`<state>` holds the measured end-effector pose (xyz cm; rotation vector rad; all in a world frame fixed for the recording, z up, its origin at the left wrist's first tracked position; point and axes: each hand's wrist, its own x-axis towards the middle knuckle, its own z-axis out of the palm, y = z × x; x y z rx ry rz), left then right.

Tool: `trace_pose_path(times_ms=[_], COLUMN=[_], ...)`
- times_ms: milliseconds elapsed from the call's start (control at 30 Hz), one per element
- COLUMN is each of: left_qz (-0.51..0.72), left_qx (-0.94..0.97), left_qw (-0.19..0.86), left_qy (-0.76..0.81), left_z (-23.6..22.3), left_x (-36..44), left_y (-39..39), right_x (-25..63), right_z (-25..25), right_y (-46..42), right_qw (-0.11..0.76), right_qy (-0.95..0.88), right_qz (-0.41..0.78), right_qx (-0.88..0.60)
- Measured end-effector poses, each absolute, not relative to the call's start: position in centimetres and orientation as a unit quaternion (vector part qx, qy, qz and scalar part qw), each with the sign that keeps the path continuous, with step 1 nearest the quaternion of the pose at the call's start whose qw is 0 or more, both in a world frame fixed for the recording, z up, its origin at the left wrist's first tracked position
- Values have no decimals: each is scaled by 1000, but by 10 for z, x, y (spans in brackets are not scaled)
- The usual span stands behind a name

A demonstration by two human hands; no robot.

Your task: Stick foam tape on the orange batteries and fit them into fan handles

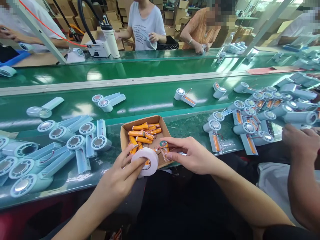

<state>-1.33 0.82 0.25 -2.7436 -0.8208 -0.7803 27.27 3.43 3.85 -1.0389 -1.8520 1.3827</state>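
My left hand point(125, 171) is closed on a roll of white tape point(153, 163), with fingers reaching through its hole. Between the thumb and fingers of my right hand point(192, 155) is a small battery point(164, 150) with a round green end and thin red wires. Both hands are over the near side of an open cardboard box point(163, 128). Several orange batteries point(143, 133) lie loosely inside that box. My left fingers partly cover the ones at its near left. Whether tape runs from the roll to the battery, I cannot tell.
Light-blue fan housings point(60, 133) crowd the bench on the left, and more housings point(247, 128) lie to the right, some showing orange batteries. A green conveyor point(147, 93) runs behind the box. A co-worker's hand point(302, 140) is at the right edge; other people work across the line.
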Motion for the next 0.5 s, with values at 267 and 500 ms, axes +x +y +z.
trace_pose_path(times_ms=[267,500], left_qz=[-197,-151], left_qx=[-942,-961], left_qw=[165,195], left_qy=[-214,-122], left_z=[22,49], left_x=[-2,12], left_y=[13,24], right_x=[282,301], right_z=[45,56], right_y=[36,37], right_qw=[194,202], right_qy=[-761,-763], right_qz=[463,472], right_qx=[-411,-392])
